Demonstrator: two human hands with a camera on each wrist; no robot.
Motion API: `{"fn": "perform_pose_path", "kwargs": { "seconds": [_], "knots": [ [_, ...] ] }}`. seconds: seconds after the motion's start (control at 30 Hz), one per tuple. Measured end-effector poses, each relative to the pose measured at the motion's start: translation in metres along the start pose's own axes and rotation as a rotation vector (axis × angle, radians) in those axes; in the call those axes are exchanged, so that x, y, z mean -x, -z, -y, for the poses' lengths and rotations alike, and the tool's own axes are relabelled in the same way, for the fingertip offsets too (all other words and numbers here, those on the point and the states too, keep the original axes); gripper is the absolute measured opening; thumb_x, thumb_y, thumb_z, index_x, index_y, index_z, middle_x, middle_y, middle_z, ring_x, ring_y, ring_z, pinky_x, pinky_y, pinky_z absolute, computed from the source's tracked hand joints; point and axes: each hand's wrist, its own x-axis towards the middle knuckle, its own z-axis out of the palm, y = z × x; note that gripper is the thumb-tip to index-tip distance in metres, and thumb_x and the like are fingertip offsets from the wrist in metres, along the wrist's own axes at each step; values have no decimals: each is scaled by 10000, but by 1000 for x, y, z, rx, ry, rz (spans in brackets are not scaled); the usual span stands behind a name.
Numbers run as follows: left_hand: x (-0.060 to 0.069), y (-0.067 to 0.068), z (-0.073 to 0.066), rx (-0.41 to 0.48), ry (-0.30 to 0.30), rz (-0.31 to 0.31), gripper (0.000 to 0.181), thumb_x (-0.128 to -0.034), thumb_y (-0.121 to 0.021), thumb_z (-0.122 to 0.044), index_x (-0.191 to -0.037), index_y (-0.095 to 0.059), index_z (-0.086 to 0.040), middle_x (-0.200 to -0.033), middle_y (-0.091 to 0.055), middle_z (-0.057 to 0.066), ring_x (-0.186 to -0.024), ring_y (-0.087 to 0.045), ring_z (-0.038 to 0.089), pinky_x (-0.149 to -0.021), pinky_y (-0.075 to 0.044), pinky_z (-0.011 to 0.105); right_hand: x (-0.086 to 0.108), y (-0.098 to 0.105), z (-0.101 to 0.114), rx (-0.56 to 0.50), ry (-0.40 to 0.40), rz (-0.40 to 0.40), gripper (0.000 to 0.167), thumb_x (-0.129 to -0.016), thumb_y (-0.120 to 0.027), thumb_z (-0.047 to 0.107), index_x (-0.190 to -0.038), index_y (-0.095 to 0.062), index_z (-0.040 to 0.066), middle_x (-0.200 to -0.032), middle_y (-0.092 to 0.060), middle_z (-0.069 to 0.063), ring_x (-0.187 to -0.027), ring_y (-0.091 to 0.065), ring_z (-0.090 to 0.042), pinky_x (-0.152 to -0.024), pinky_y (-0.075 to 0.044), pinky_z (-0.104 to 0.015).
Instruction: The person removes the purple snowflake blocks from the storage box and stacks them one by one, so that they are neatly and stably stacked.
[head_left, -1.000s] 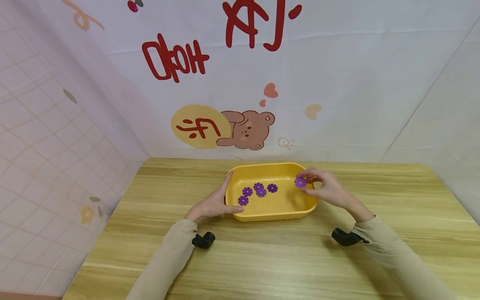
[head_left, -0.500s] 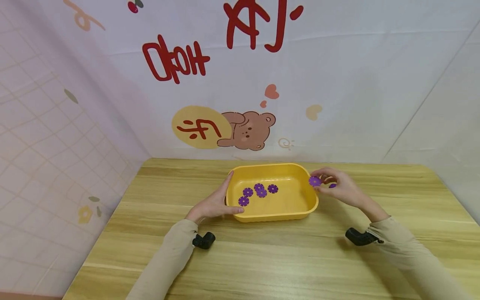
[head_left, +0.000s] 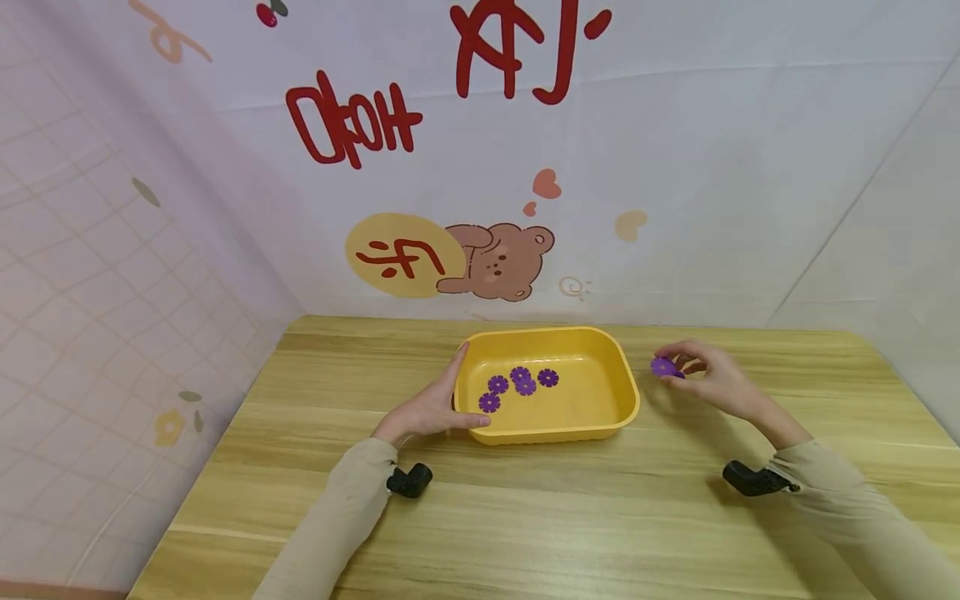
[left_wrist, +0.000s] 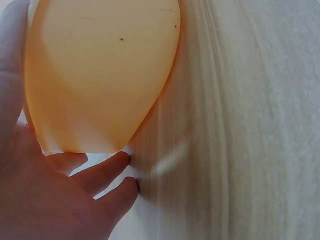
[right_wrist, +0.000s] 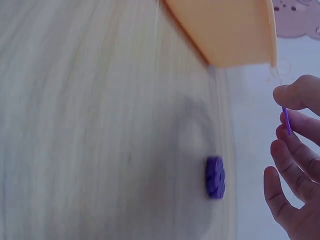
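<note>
A yellow plastic basin (head_left: 558,435) stands on the table, with several purple snowflake discs (head_left: 548,378) lying flat in its left half. At its left end my left hand (head_left: 427,406) holds it, thumb along the near rim and fingers against the end wall. My right hand (head_left: 712,383), right of the basin, pinches one purple snowflake disc (head_left: 663,367) between thumb and fingers. In the right wrist view that disc (right_wrist: 286,121) shows edge-on. A short stack of purple discs (right_wrist: 215,177) rests on the table below this hand, mostly hidden by its fingers in the head view.
The wood-grain table (head_left: 570,517) reaches back to a white cloth backdrop (head_left: 697,183) printed with a bear and red lettering. A second cloth wall (head_left: 90,275) stands on the left. Black wrist mounts (head_left: 411,481) sit at both cuffs.
My right hand has moved right, out of the basin and past its right rim, carrying the pinched disc. The left hand and the basin have stayed in place.
</note>
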Motion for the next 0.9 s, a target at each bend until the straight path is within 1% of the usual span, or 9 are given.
{"fn": "perform_pose_path", "kwargs": {
  "seconds": [0.13, 0.17, 0.27, 0.47, 0.7, 0.9],
  "knots": [
    [1, 0, -1, 24, 10, 2, 1213, -804, -808, -191, -1536, 160, -192, -1593, -37, 159, -1237, -490, 289, -1032, -401, 353, 5, 6, -7, -5, -66, 6, 301, -815, -733, -39, -1104, -652, -62, -992, -651, -160, -832, -575, -157, -696, -525, -204],
    [1, 0, -1, 26, 14, 1, 1208, -808, -805, -189, -1536, 159, -199, -1593, -40, 156, -1237, -491, 286, -1030, -404, 353, 7, 6, -14, -15, -74, 7, 306, -823, -734, -18, -1114, -650, -60, -998, -648, -158, -845, -569, -124, -705, -516, -182],
    [1, 0, -2, 43, 20, 1, 1197, -816, -795, -160, -1535, 162, -202, -1591, -47, 165, -1236, -489, 305, -1025, -411, 379, 10, 8, -21, -27, -95, 6, 308, -821, -730, -23, -1114, -648, -68, -998, -643, -174, -855, -567, -100, -709, -511, -162],
    [1, 0, -5, 69, 14, 6, 1193, -823, -778, -103, -1526, 183, -180, -1591, -5, 178, -1242, -473, 356, -1032, -397, 437, 14, 8, -33, -29, -132, 20, 304, -828, -723, -27, -1117, -645, -80, -997, -651, -181, -867, -581, -100, -727, -520, -157],
    [1, 1, -5, 31, 14, 6, 1184, -823, -787, -167, -1536, 157, -196, -1596, -25, 156, -1271, -455, 307, -1055, -375, 386, 19, 7, -40, -29, -134, 47, 331, -838, -706, -45, -1148, -618, -118, -1044, -640, -261, -873, -633, -176, -719, -517, -156],
    [2, 1, -6, 19, 21, -2, 1187, -816, -795, -215, -1540, 145, -189, -1599, -23, 146, -1294, -431, 298, -1078, -342, 381, 20, 4, -43, 15, -145, 69, 326, -848, -705, -26, -1159, -630, -93, -1098, -633, -280, -935, -644, -339, -760, -530, -199]
  ]
}}
